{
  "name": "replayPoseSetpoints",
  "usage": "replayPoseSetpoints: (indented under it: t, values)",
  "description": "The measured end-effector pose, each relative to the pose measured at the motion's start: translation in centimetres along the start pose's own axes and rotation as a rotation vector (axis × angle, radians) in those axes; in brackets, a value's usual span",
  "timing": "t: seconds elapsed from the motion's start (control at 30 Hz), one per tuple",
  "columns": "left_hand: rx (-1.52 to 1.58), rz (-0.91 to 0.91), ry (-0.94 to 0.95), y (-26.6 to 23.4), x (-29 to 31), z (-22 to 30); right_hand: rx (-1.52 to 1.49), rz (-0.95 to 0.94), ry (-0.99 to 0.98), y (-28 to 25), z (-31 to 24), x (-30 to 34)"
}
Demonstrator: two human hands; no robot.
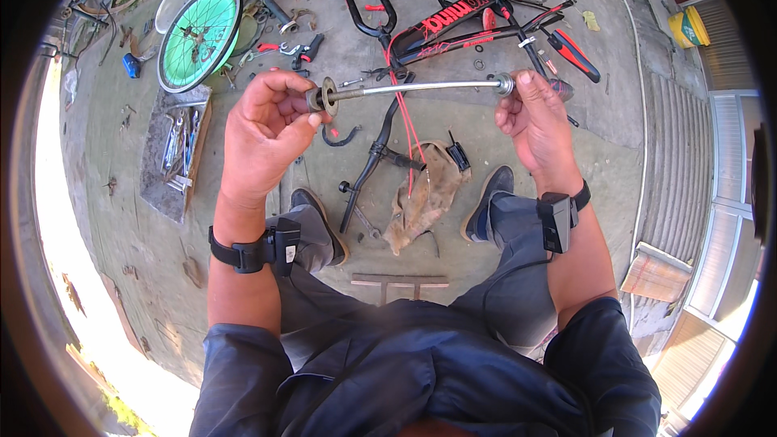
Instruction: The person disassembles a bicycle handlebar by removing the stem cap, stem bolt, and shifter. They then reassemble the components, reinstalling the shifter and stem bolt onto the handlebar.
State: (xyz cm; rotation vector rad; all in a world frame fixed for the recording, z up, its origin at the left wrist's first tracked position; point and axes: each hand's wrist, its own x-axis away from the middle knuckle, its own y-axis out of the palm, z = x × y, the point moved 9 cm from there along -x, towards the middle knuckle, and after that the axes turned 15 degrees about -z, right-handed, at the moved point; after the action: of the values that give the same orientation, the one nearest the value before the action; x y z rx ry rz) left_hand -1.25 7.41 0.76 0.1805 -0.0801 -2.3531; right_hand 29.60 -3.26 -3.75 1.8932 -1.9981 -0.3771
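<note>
Two hands held a thin axle skewer (pixel 413 87) level, its long axis running nine to three o'clock; left hand (pixel 263 133) pinched the washer-and-nut end (pixel 322 98); right hand (pixel 538 117) closed fingertips on the capped end (pixel 505 83).

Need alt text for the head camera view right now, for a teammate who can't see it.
Seen from above, a person holds a thin metal axle rod level between both hands: the left hand grips the end with a washer, the right hand pinches the other end. Below on the concrete lie a black-and-red bicycle frame, a green wheel, handlebars, a rag and scattered tools.
</note>
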Motion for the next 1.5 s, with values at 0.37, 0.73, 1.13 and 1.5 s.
replayPoseSetpoints:
  t: [0.37,0.73,1.13,1.5]
  values:
    - [-0.018,0.0,-0.042,0.1,0.0,-0.3,0.034,0.059,0.055,-0.2,0.4,0.1]
    - [-0.002,-0.004,-0.009,0.2,-0.2,-0.5,0.069,0.034,0.038,0.2,0.0,0.1]
    - [0.016,-0.008,-0.066,-0.1,-0.2,-1.2,0.046,0.086,0.057,-0.1,0.3,-0.1]
    - [0.013,-0.013,-0.06,-0.1,-0.3,-1.2,0.044,0.104,0.091,-0.5,0.8,-0.1]
